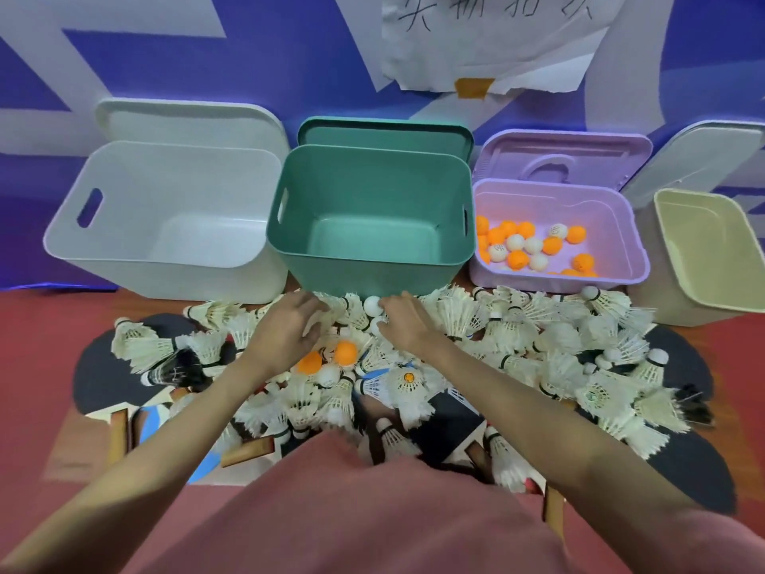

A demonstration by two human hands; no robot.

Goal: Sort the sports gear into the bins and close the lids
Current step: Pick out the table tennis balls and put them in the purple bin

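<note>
Four open storage bins stand in a row against a blue and white wall, each with its lid propped upright behind it; in front of them, sports gear lies heaped on a red floor. At far left, the white bin [165,225] shows nothing inside; below it, a black table tennis paddle [107,379] lies flat, partly buried under white shuttlecocks [140,345]. Next comes the green bin [372,225], also showing nothing inside. Just in front of it, two bare arms reach forward from the bottom of the view; the left hand [285,325] rests palm down on the pile with fingers loosely curled, and I cannot tell whether it holds anything; beside its wrist sit two orange table tennis balls [331,356]. A white table tennis ball [372,305] lies between the two hands, near the green bin's front wall. The right hand [407,323] is also palm down, fingers bent into the shuttlecocks; what they grip, if anything, is hidden. Further right, the purple bin [621,225] holds a scatter of orange and white balls [534,246] on its floor; more shuttlecocks spread in front of it over other black paddles. At far right stands a pale yellow bin [703,258], tilted in the wide-angle view. A handwritten paper sign [496,39] is taped to the wall above.
</note>
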